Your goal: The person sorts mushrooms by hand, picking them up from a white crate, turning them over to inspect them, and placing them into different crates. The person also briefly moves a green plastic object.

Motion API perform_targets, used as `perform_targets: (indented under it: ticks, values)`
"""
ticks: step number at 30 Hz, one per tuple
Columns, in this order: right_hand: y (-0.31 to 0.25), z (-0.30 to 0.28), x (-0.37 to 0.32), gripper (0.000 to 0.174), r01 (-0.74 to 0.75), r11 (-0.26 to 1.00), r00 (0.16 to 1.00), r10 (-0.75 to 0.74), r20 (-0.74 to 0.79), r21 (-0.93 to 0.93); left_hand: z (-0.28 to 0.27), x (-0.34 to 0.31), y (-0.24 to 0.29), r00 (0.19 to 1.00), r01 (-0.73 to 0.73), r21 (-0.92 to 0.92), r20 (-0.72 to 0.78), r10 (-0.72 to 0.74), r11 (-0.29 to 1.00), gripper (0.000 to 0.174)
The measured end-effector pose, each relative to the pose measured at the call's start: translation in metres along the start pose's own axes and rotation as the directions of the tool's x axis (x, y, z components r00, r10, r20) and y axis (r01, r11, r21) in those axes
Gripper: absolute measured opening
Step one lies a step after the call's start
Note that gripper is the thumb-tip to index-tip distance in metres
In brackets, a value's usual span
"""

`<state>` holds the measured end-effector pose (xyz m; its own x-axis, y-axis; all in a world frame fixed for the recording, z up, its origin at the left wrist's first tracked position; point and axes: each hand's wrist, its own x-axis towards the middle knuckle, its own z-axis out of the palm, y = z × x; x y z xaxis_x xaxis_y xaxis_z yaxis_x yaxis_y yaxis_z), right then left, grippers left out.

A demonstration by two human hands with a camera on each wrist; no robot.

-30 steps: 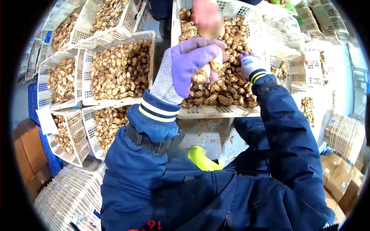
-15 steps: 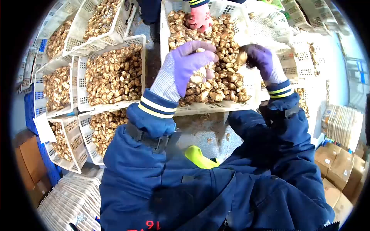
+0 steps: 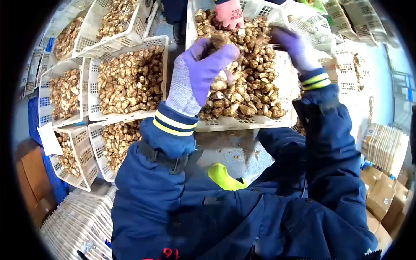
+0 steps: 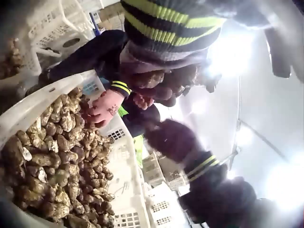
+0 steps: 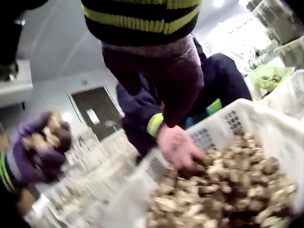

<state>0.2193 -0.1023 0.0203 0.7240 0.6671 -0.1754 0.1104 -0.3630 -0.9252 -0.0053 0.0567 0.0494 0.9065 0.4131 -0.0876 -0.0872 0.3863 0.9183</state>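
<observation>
My left hand [image 3: 201, 71], in a purple-coated glove, holds several brown, lumpy tubers [image 3: 219, 81] above the near left part of a white crate. These held tubers [image 5: 47, 137] also show between its fingers in the right wrist view. My right hand [image 3: 294, 47], gloved alike, hovers over the crate's right rim, blurred. Its fingers reach downward in the right wrist view, and no tuber shows in them. Many more tubers [image 3: 249, 93] fill the white crate [image 3: 284, 78]. Another person's hand [image 3: 229, 14] in a pink glove touches tubers at the far end.
Crates of tubers [image 3: 130, 82] stand to the left, with a stack of flat white crates [image 3: 78, 223] below them. More white crates [image 3: 346, 65] line the right side. Cardboard boxes [image 3: 379, 195] sit at the lower right.
My right hand first reached into the crate, then lifted a tuber at its right side; now no tuber shows in it. The pink-gloved hand drew back from near my left hand to the far end.
</observation>
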Motion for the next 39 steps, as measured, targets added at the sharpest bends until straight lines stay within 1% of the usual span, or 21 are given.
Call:
perform_targets:
  ticks: [2,4,5,6,7,8,9,11,13,16,18,19,22,23,27,28,31,34,36,38,39]
  values:
    - [0.078,0.003,0.012,0.044,0.001,0.724,0.993,0.083,0.089,-0.689,-0.008,0.000,0.002,0.998,0.064,-0.058,-0.004,-0.065,0.996,0.029]
    - [0.090,0.019,0.004,0.055,-0.005,0.257,0.933,0.349,0.088,-0.966,-0.012,-0.002,0.012,0.996,0.073,-0.171,0.054,-0.064,0.983,0.034]
    - [0.144,0.025,-0.003,0.062,-0.078,0.407,0.959,0.281,0.044,-0.910,-0.013,-0.001,0.013,0.996,0.073,-0.247,0.064,-0.059,0.966,0.041]
    - [0.107,0.052,-0.027,0.071,-0.150,0.356,0.948,0.315,-0.033,-0.922,-0.007,-0.005,0.027,0.997,0.058,-0.233,0.068,-0.043,0.971,0.042]
    - [0.136,0.056,-0.027,0.074,0.028,0.395,0.979,0.173,0.105,-0.918,-0.009,-0.003,0.025,0.996,0.030,-0.265,0.092,-0.005,0.964,0.042]
    - [0.087,0.062,-0.034,0.073,0.014,0.454,0.897,0.387,0.212,-0.891,-0.011,-0.001,0.024,0.992,0.000,-0.299,0.120,0.038,0.954,0.043]
    - [0.104,0.073,-0.042,0.057,0.092,0.505,0.901,0.325,0.288,-0.858,-0.010,0.000,0.025,0.988,-0.013,-0.337,0.142,0.064,0.942,0.044]
    - [0.081,0.092,-0.089,0.058,0.092,0.675,0.944,0.174,0.279,-0.732,-0.010,0.002,0.024,0.983,-0.036,-0.341,0.156,0.094,0.940,0.047]
    - [0.073,0.098,-0.112,0.065,0.289,0.664,0.911,0.031,0.412,-0.689,-0.009,0.002,0.023,0.989,-0.041,-0.315,0.120,0.083,0.948,0.047]
    - [0.026,0.092,-0.138,0.062,0.202,0.898,0.780,0.094,0.619,-0.391,-0.009,-0.002,0.021,0.984,-0.033,-0.353,0.155,0.093,0.935,0.048]
    - [0.006,0.072,-0.126,0.046,0.141,0.865,0.788,0.196,0.583,-0.481,-0.008,-0.003,0.022,0.990,-0.064,-0.291,0.104,0.097,0.955,0.051]
    - [0.000,0.058,-0.112,0.041,0.132,0.734,0.879,0.224,0.421,-0.666,-0.007,-0.004,0.023,0.989,-0.074,-0.301,0.102,0.109,0.951,0.052]
    - [0.053,0.005,-0.051,0.030,-0.094,0.680,0.988,0.155,0.018,-0.727,-0.008,-0.004,0.024,0.989,-0.075,-0.299,0.101,0.109,0.951,0.048]
    - [0.059,-0.005,-0.035,0.031,-0.026,0.551,0.992,0.116,0.046,-0.834,-0.009,-0.004,0.024,0.996,-0.029,-0.308,0.069,0.053,0.951,0.048]
    - [0.082,0.013,0.013,0.048,0.221,0.490,0.930,0.156,0.334,-0.843,-0.016,-0.001,0.018,1.000,-0.003,-0.381,-0.011,-0.001,0.925,0.044]
    - [0.087,0.025,0.014,0.053,0.223,0.497,0.927,0.160,0.340,-0.839,-0.020,0.002,0.015,1.000,-0.005,-0.423,0.005,0.008,0.906,0.044]
    - [0.095,0.061,0.009,0.058,0.184,0.167,0.929,0.291,0.227,-0.969,-0.026,0.006,0.013,1.000,0.014,-0.440,0.015,-0.008,0.898,0.044]
    - [0.097,0.061,0.009,0.040,0.141,0.062,0.941,0.302,0.153,-0.988,-0.023,0.005,0.015,0.999,0.018,-0.409,-0.024,-0.030,0.913,0.044]
    - [0.092,0.039,0.009,0.032,0.055,0.153,0.931,0.350,0.106,-0.987,-0.021,0.003,0.021,0.999,0.026,-0.370,-0.022,-0.036,0.929,0.045]
    - [0.109,0.006,-0.002,0.029,-0.019,0.449,0.987,0.153,0.056,-0.893,-0.018,-0.001,0.021,0.999,0.025,-0.354,-0.023,-0.036,0.935,0.045]
    - [0.109,-0.006,-0.009,0.027,-0.174,0.690,0.970,0.242,-0.003,-0.703,-0.018,-0.001,0.020,0.999,0.024,-0.352,-0.019,-0.032,0.936,0.045]
